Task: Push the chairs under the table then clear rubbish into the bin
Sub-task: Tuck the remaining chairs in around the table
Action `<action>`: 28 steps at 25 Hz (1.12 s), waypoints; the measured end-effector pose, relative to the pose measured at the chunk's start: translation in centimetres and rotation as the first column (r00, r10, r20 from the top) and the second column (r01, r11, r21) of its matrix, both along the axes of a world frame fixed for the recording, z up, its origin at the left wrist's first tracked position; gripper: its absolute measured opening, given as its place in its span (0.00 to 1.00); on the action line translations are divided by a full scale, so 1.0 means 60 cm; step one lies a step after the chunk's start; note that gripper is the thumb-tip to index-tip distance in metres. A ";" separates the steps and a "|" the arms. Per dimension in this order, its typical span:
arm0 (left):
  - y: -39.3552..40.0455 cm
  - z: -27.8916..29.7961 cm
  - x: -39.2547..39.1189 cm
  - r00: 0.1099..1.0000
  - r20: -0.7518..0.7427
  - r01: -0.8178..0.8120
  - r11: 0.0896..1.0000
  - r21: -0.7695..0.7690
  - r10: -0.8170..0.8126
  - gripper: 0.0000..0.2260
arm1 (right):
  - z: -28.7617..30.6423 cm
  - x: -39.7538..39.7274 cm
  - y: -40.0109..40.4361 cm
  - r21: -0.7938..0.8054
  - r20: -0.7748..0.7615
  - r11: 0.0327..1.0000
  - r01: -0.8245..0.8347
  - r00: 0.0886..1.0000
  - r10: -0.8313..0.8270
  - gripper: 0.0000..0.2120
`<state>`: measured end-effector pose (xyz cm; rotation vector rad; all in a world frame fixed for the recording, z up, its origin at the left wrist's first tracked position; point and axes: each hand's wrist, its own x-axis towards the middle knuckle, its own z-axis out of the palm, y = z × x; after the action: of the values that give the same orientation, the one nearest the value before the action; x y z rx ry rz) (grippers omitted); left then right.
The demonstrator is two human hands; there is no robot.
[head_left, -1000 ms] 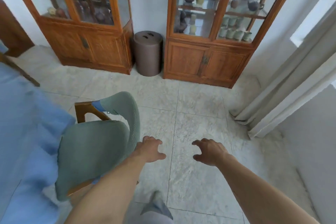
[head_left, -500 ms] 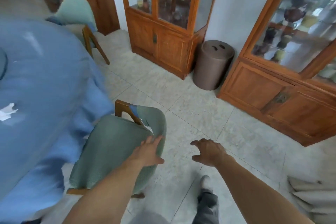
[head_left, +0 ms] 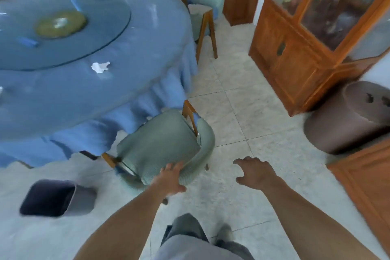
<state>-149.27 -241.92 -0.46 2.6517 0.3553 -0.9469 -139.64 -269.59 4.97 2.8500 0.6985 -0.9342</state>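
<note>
A green upholstered chair (head_left: 160, 143) with a wooden frame stands at the near edge of the round table (head_left: 130, 86), which wears a blue cloth. My left hand (head_left: 169, 179) rests on the top of the chair's curved backrest, fingers wrapped over it. My right hand (head_left: 254, 172) hovers to the right of the chair, fingers spread, holding nothing. A crumpled white paper (head_left: 100, 67) lies on the cloth. A dark open bin (head_left: 54, 197) sits on the floor at the lower left. A second green chair (head_left: 205, 6) stands at the table's far right side.
A glass turntable (head_left: 88, 34) carries a yellowish plate and blue items. Wooden glass-fronted cabinets (head_left: 295, 44) line the right wall, with a brown lidded drum (head_left: 346, 120) between them. Tiled floor stretches between the table and the cabinets.
The view has swung left, bringing the table, the paper and the floor bin into sight. My left hand has gone from hovering beside the chair to resting on its backrest.
</note>
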 end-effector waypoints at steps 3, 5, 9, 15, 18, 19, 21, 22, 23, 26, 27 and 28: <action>0.011 -0.008 -0.032 0.986 0.005 -0.165 0.986 0.016 0.165 0.43 | -0.012 0.034 0.048 0.028 -0.023 0.987 -0.159 0.987 0.159 0.30; 0.016 -0.014 -0.050 0.972 0.013 -0.234 0.972 0.035 0.233 0.40 | -0.020 0.047 0.092 0.082 -0.009 0.963 -0.256 0.966 0.257 0.29; 0.016 -0.035 -0.079 0.950 0.041 -0.314 0.942 0.119 0.311 0.30 | -0.050 0.065 0.156 0.070 0.097 0.896 -0.439 0.897 0.432 0.33; 0.042 -0.038 -0.053 0.967 0.006 -0.253 0.962 0.105 0.254 0.25 | -0.102 0.116 0.228 0.027 0.008 0.728 -0.685 0.728 0.686 0.28; 0.062 -0.039 -0.047 0.979 -0.027 -0.198 0.977 0.083 0.201 0.24 | -0.103 0.142 0.265 0.031 -0.071 0.597 -0.802 0.594 0.801 0.23; 0.068 -0.041 -0.045 0.983 -0.036 -0.179 0.980 0.088 0.182 0.24 | -0.102 0.151 0.275 0.022 -0.089 0.566 -0.824 0.562 0.822 0.22; 0.090 -0.042 -0.034 0.983 -0.034 -0.178 0.980 0.094 0.181 0.24 | -0.100 0.170 0.300 0.016 -0.101 0.529 -0.849 0.525 0.845 0.22; 0.107 -0.043 -0.024 0.980 -0.024 -0.194 0.977 0.094 0.197 0.24 | -0.097 0.181 0.318 0.025 -0.100 0.527 -0.849 0.523 0.847 0.22; 0.125 -0.043 -0.014 0.977 -0.008 -0.213 0.972 0.099 0.214 0.23 | -0.096 0.192 0.336 0.031 -0.098 0.531 -0.847 0.526 0.845 0.22; 0.183 -0.043 0.027 0.957 0.026 -0.291 0.951 0.101 0.290 0.24 | -0.092 0.233 0.398 0.047 -0.081 0.551 -0.833 0.547 0.833 0.22; 0.201 -0.043 0.043 0.946 0.034 -0.324 0.940 0.103 0.322 0.23 | -0.091 0.249 0.420 0.046 -0.070 0.558 -0.829 0.554 0.829 0.22; 0.220 -0.041 0.059 0.935 0.048 -0.355 0.928 0.114 0.352 0.23 | -0.092 0.262 0.441 0.034 -0.050 0.554 -0.832 0.552 0.832 0.22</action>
<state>-145.76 -228.75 -2.93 2.5744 0.8762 -0.7934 -123.93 -243.11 -0.56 1.9961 1.8231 -0.7988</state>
